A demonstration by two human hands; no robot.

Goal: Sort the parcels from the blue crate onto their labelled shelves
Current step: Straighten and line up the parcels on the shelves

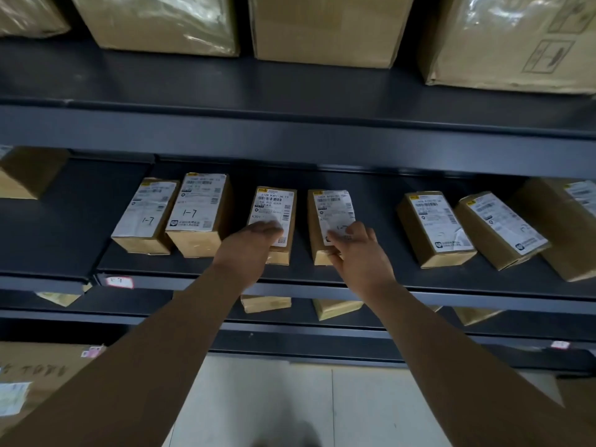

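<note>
Our left hand (254, 245) lays its fingers, loosely it seems, on the left parcel (274, 204); our right hand (356, 253) pinches the right parcel (332, 208) at its front end.

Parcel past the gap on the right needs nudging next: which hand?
Right. The right hand holds the 1-7 parcel nearest the parcel past the gap; the left hand lies on the K301 parcel, one further away, and would cross over.

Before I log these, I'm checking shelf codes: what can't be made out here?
Head view:
- K301 parcel: lower label covered by left hand.
- next parcel: handwritten mark partly covered by right hand.
- printed label text: too small, blurred.
- blue crate: outside the frame.
- lower-shelf parcels: mostly hidden by shelf edge.
</note>
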